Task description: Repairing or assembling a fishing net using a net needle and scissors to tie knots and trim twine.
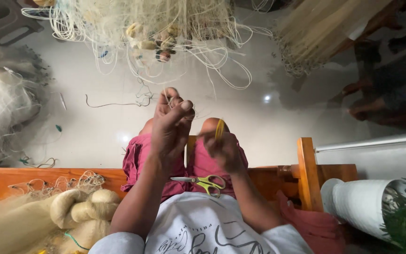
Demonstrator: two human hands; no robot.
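My left hand (171, 127) is raised in front of me, its fingers pinched on thin pale net line that runs up toward a tangle of fishing net and cord (151, 33) on the floor ahead. Just to its right, my right hand (224, 148) is closed around a slim yellow netting needle (219, 128) that stands upright. A pair of scissors with yellow-green handles (203, 182) lies on my lap, below both hands, touching neither.
I sit on a wooden bench (306, 169). A heap of cream net and twisted fibre (71, 211) lies at my left. White netting (1, 108) is piled far left. A white pot with a green plant (367, 202) stands at the right. Another person's feet (367, 108) show upper right.
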